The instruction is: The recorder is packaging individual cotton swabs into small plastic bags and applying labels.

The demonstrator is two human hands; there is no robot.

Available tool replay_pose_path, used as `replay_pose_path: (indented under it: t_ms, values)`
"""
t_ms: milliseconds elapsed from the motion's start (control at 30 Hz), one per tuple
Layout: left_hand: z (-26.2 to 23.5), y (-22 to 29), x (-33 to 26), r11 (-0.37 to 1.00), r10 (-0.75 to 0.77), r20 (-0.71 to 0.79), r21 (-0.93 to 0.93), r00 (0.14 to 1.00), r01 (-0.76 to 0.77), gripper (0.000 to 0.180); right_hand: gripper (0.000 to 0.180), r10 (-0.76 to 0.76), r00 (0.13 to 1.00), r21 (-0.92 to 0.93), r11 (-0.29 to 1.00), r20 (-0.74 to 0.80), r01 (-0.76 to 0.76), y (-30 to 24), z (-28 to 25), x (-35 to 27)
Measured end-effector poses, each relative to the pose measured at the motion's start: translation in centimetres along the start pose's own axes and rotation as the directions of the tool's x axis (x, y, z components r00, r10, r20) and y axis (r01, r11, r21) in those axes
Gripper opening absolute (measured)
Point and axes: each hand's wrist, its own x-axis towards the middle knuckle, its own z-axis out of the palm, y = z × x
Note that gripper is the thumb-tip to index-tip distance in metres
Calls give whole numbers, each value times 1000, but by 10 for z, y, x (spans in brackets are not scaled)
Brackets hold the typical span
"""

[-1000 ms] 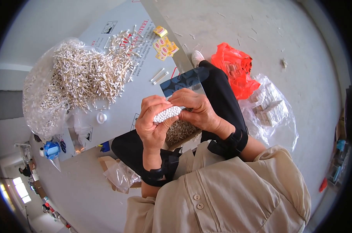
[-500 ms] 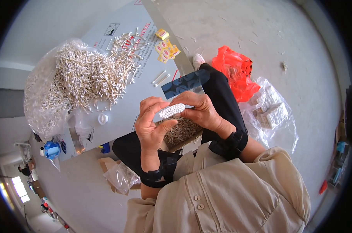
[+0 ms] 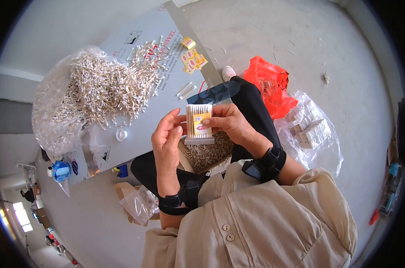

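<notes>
A flat clear packet of cotton swabs (image 3: 191, 127) with a yellow label card is held upright over my lap. My right hand (image 3: 231, 123) pinches its right side, with the thumb across the label and the fingers behind. At the left edge of the packet is my left hand (image 3: 165, 140), its fingers loosely curved and the thumb apart; whether a fingertip touches the plastic is hard to see. Below the packet, a cardboard box (image 3: 186, 164) full of loose swabs sits between my legs.
On the metal-sheet table (image 3: 142, 134), loose cotton swabs (image 3: 99, 85) spill from a big clear bag. Small yellow cards (image 3: 192, 60) and a white round cap (image 3: 121, 134) lie there too. A red plastic bag (image 3: 268, 87) and a clear bag of white packets (image 3: 313, 131) are at right.
The packet has turned from showing its swab tips to showing its labelled face. My left hand has come away from its upper edge and moved slightly left; my right hand keeps its grip.
</notes>
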Motion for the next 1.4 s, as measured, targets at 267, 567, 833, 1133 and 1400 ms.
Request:
replay_pose_path:
  t_ms: [267,567,833,1133,1400]
  values:
    - [9,13,-19,639,355,360,580,863,-505,53,30,179,983,342,923,28,-177,10,2,-7]
    - [17,11,-35,843,377,51,396,925,-365,32,37,-265,964,-363,895,34,259,-9,13,-44]
    - [30,28,-50,678,558,114,508,822,-531,29,29,-617,733,-540,529,285,655,-20,30,-52]
    - [46,50,-56,462,701,261,543,664,-701,31,37,-743,523,-521,276,418,808,-38,30,-63]
    - [50,46,-47,520,650,263,530,713,-670,32,36,-725,560,-543,306,399,782,-31,22,-56]
